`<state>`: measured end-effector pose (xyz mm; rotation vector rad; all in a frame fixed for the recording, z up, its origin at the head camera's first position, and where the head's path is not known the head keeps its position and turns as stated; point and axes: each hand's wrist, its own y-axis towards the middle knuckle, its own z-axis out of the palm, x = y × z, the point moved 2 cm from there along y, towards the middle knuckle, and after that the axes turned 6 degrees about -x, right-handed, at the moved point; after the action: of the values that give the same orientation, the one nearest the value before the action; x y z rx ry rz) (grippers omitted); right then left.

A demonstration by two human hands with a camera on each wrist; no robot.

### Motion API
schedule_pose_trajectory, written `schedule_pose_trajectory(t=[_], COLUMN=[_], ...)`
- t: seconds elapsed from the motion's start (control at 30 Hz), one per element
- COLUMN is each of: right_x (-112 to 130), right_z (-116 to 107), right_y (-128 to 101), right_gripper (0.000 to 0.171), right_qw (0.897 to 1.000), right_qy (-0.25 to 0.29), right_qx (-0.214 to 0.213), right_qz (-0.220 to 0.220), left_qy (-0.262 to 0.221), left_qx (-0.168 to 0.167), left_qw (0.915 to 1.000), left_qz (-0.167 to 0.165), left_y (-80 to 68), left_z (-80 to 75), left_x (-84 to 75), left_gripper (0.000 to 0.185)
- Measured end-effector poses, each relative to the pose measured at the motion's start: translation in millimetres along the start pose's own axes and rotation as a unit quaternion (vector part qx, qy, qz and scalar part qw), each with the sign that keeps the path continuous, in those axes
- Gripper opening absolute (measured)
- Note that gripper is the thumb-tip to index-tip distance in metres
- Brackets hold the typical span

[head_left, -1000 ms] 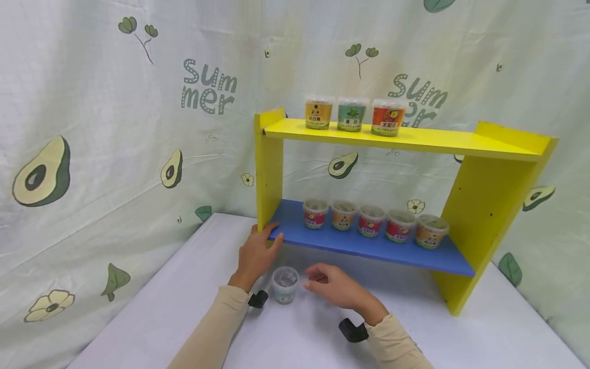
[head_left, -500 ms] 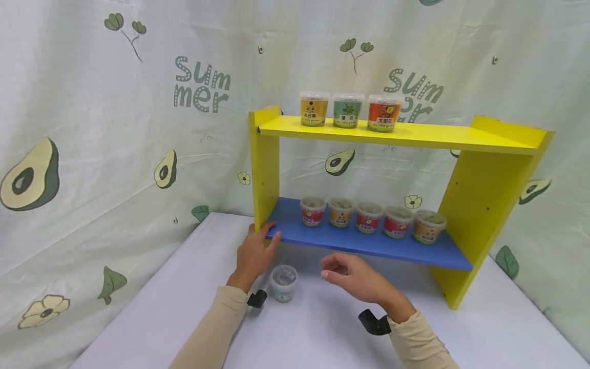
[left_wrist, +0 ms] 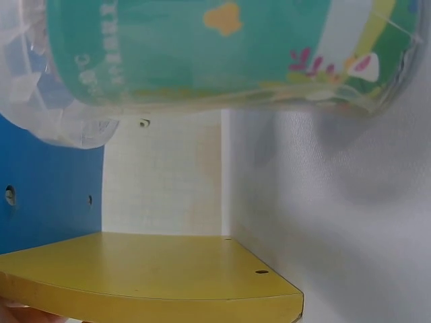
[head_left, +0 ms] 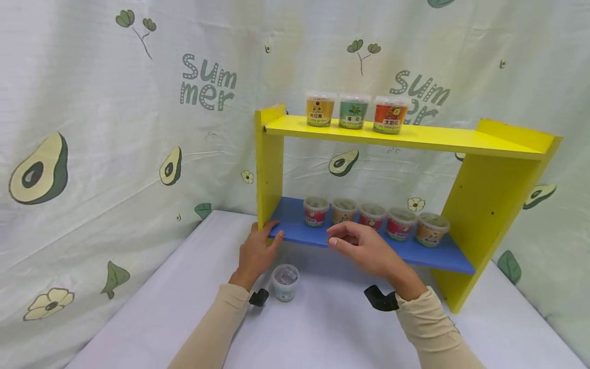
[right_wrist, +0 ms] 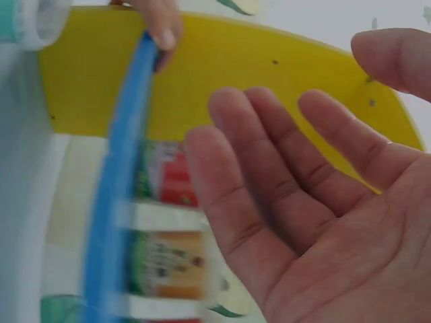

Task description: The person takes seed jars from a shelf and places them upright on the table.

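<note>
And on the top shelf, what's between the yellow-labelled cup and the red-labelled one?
A green-labelled cup, standing on the yellow top shelf; the head view shows it.

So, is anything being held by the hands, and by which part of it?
The left hand grips the shelf at its left end, where the blue board meets the yellow side panel. The right hand holds nothing.

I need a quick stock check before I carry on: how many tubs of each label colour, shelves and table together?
Red-label tubs: 4 (1 on the yellow shelf, 3 on the blue shelf)
Yellow-to-orange-label tubs: 3 (1 yellow shelf, 2 blue)
Green-label tubs: 2 (1 yellow shelf, 1 on the table)
Total: 9
</note>
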<state>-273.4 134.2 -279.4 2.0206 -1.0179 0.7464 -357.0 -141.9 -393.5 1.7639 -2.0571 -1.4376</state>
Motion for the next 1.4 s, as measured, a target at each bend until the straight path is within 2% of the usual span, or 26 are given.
schedule_pose_trajectory(t=[0.27,0.5,0.67,0.83,1.0,1.2,1.3,1.4], right_x=[21.4,35.6,51.9,70.5,78.7,85.5,91.8,96.9], right_z=[-39.2,-57.8,-83.0,-110.9,-131.0,-142.4,-149.5,-159.1], right_y=[5.4,0.6,-6.4,-6.6,-5.1,-3.3,-1.5,0.9], right_gripper=[0.031,0.033,0.033,0.032,0.031,0.03,0.03,0.032], right_qw=[0.999,0.999,0.994,0.985,0.977,0.976,0.976,0.974], right_qy=[-0.024,-0.038,-0.066,-0.07,-0.057,-0.038,0.002,0.073], right_qx=[-0.01,-0.025,-0.077,-0.142,-0.182,-0.189,-0.188,-0.185], right_qz=[-0.022,-0.024,-0.044,-0.065,-0.09,-0.097,-0.106,-0.107], left_qy=[0.001,0.009,0.008,0.0,-0.001,0.005,0.001,0.0], left_qx=[0.004,0.007,0.019,0.011,0.008,0.014,0.015,0.015], left_qw=[1.0,0.9999,0.9998,0.9999,1.0,0.9999,0.9998,0.9999], left_qz=[-0.003,-0.005,-0.001,-0.001,0.0,-0.009,-0.01,-0.008], left_y=[-0.9,-2.4,-3.2,-0.8,1.7,0.6,0.7,0.6], left_z=[-2.4,-8.2,-2.6,-1.8,-2.4,-1.0,-0.4,-0.3], left_x=[-3.3,3.3,3.9,0.2,-2.0,-1.8,-2.5,-2.9], left_gripper=[0.049,0.047,0.05,0.051,0.051,0.05,0.05,0.05])
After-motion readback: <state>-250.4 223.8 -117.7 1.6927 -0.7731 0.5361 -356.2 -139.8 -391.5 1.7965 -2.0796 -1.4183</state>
